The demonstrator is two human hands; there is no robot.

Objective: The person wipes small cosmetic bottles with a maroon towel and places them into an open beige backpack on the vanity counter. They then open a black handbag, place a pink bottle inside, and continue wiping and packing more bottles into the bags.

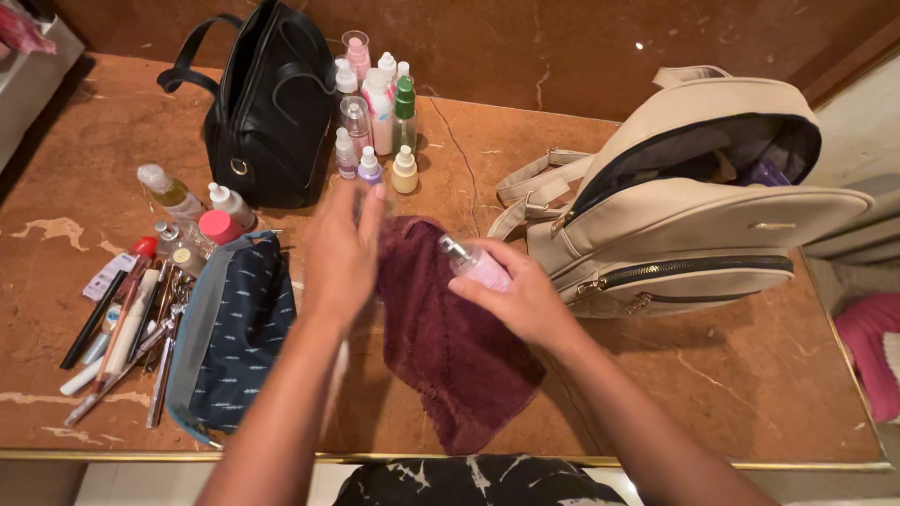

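Head view looked down on a brown marble bench (731, 375). The right hand (525, 300) had its grip closed around a small pink spray bottle (476, 265), held just above a maroon cloth (450, 337) that lay spread between the two hands. The left hand (345, 245) was flat and open-fingered, holding nothing, its fingertips at the cloth's upper left edge. By the look of it, the step in hand was wiping the bottle against the cloth; the next move would call for a steady hold on the bottle while the free hand gathered cloth around it. A beige backpack (694, 206) stood unzipped to the right, a black handbag (272, 112) behind, with a cluster of small bottles (375, 112) beside it. A blue patterned pouch (234, 337) lay to the left, near scattered pens and tubes (122, 319).
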